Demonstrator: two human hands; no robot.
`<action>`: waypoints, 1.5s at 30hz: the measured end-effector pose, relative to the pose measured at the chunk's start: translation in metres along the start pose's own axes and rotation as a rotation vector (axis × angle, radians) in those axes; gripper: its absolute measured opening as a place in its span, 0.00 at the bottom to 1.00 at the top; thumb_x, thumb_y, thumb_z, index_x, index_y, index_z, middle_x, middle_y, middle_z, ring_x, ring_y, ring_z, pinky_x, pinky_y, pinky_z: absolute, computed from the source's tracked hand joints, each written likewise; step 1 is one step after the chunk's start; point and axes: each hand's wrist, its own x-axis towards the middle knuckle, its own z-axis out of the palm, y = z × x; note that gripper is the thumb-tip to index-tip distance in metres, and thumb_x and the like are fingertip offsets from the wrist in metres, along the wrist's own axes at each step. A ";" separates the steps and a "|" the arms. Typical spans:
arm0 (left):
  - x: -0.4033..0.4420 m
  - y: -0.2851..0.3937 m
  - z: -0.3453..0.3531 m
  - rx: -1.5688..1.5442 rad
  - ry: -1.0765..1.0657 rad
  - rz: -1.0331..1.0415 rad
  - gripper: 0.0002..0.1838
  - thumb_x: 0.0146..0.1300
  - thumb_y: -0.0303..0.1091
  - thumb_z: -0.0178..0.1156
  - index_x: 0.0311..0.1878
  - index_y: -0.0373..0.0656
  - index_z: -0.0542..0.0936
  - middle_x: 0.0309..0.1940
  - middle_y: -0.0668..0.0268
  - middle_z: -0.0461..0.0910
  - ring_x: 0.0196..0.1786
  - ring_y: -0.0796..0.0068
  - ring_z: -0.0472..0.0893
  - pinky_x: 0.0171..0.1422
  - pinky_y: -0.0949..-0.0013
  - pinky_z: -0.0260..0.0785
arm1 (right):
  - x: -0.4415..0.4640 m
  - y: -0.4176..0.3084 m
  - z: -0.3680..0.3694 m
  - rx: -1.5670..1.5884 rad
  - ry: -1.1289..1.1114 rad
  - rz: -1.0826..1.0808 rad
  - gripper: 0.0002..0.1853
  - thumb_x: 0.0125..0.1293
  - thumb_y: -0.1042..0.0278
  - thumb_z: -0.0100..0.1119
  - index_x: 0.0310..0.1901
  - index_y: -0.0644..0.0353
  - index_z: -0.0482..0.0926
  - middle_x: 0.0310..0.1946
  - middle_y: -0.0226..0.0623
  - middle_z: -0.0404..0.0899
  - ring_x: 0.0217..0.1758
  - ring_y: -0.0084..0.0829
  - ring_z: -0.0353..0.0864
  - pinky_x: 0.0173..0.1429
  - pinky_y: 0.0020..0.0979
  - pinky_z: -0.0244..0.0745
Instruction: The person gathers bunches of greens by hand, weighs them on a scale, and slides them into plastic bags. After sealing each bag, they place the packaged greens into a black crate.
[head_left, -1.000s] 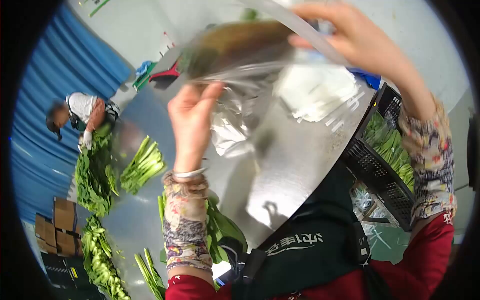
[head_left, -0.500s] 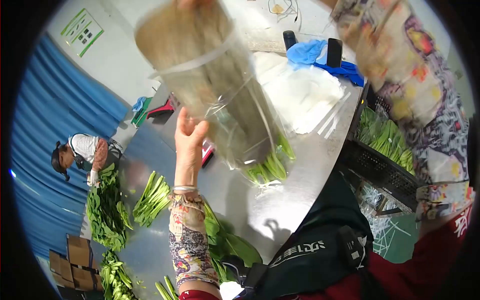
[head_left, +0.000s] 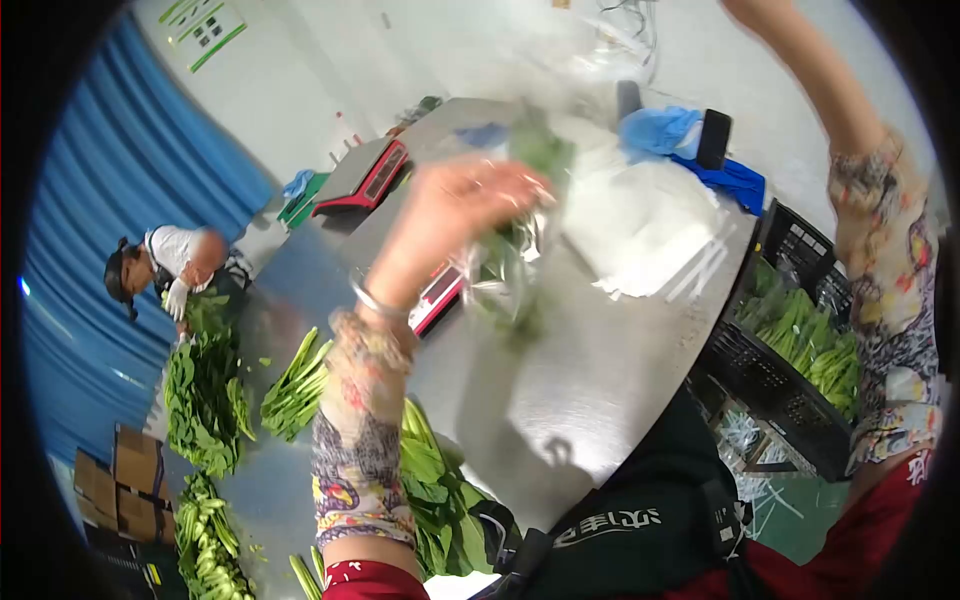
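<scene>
In the middle of the head view, my left hand (head_left: 475,200) is closed around a clear plastic bag (head_left: 500,285) of leafy greens. The bag hangs above the metal table (head_left: 490,400), and motion blurs it. Dark green leaves (head_left: 540,145) show above my fingers. Past the top edge of the view reaches my right forearm (head_left: 800,65); that hand is out of sight. Behind the bag lies a stack of white plastic bags (head_left: 640,215).
Red-framed scales (head_left: 370,175) stand at the back left. Loose greens (head_left: 205,400) lie along the left side, where a co-worker (head_left: 185,265) bends over them. On the right is a black crate (head_left: 780,390) with bagged greens. A phone (head_left: 714,138) rests on blue cloth.
The large brown sleeve around the greens has gone from view. My right hand has moved up out of the frame. My left hand has risen and now grips the bag.
</scene>
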 end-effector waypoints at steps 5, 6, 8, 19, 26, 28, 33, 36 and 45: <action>-0.091 -0.049 0.149 0.806 -0.868 0.033 0.23 0.49 0.25 0.58 0.52 0.36 0.76 0.59 0.56 0.71 0.63 0.57 0.68 0.69 0.62 0.60 | -0.091 0.089 0.155 0.052 -0.070 -0.281 0.17 0.59 0.78 0.52 0.51 0.66 0.77 0.48 0.45 0.79 0.47 0.32 0.80 0.53 0.28 0.73; -0.124 -0.076 0.176 0.682 -0.757 0.097 0.23 0.52 0.28 0.58 0.55 0.36 0.74 0.62 0.55 0.68 0.66 0.56 0.64 0.70 0.61 0.58 | -0.109 0.112 0.195 0.156 -0.102 -0.222 0.18 0.60 0.81 0.46 0.53 0.66 0.75 0.52 0.45 0.77 0.52 0.34 0.79 0.59 0.28 0.71; -0.164 -0.098 0.211 0.417 -0.483 0.114 0.26 0.56 0.34 0.59 0.59 0.36 0.70 0.66 0.54 0.63 0.71 0.57 0.58 0.73 0.58 0.53 | -0.144 0.147 0.260 0.051 -0.079 -0.354 0.17 0.55 0.80 0.49 0.48 0.66 0.78 0.48 0.49 0.77 0.53 0.46 0.75 0.61 0.37 0.69; -0.212 -0.095 0.232 -0.194 0.292 -1.037 0.26 0.64 0.53 0.57 0.33 0.31 0.77 0.23 0.59 0.81 0.26 0.76 0.81 0.30 0.73 0.72 | -0.196 0.175 0.305 -0.018 -0.846 -0.180 0.25 0.57 0.70 0.58 0.58 0.64 0.71 0.60 0.50 0.69 0.61 0.46 0.70 0.64 0.37 0.66; -0.217 -0.090 0.259 -1.031 0.130 -0.909 0.19 0.71 0.46 0.48 0.38 0.39 0.78 0.35 0.56 0.83 0.37 0.69 0.84 0.40 0.74 0.76 | -0.285 0.129 0.109 0.195 -1.001 0.240 0.13 0.63 0.64 0.58 0.43 0.64 0.80 0.37 0.41 0.83 0.39 0.32 0.82 0.46 0.30 0.74; -0.221 -0.086 0.260 -1.066 0.093 -0.892 0.15 0.70 0.44 0.50 0.40 0.40 0.76 0.36 0.54 0.83 0.38 0.68 0.84 0.42 0.71 0.77 | -0.326 0.118 0.074 0.207 -1.042 0.307 0.11 0.61 0.65 0.59 0.40 0.63 0.81 0.32 0.38 0.82 0.35 0.31 0.81 0.42 0.30 0.74; -0.226 -0.076 0.275 -1.102 0.064 -0.938 0.16 0.71 0.44 0.49 0.39 0.39 0.74 0.35 0.51 0.83 0.37 0.65 0.84 0.43 0.70 0.78 | -0.405 0.087 0.041 0.398 -1.009 0.167 0.06 0.58 0.67 0.62 0.35 0.60 0.80 0.31 0.33 0.80 0.36 0.35 0.78 0.44 0.33 0.73; -0.225 -0.067 0.278 -1.134 0.086 -0.960 0.19 0.72 0.44 0.44 0.42 0.36 0.73 0.35 0.49 0.82 0.37 0.63 0.84 0.43 0.68 0.79 | -0.429 0.074 0.047 0.335 -1.083 0.021 0.09 0.54 0.65 0.64 0.36 0.56 0.78 0.33 0.33 0.74 0.44 0.36 0.73 0.47 0.34 0.70; -0.232 -0.071 0.270 -0.950 0.062 -0.959 0.19 0.73 0.43 0.42 0.39 0.34 0.69 0.32 0.46 0.82 0.35 0.60 0.84 0.40 0.69 0.79 | -0.448 0.062 0.024 0.051 -0.904 -0.259 0.09 0.57 0.59 0.58 0.32 0.53 0.73 0.31 0.29 0.71 0.43 0.33 0.71 0.49 0.33 0.65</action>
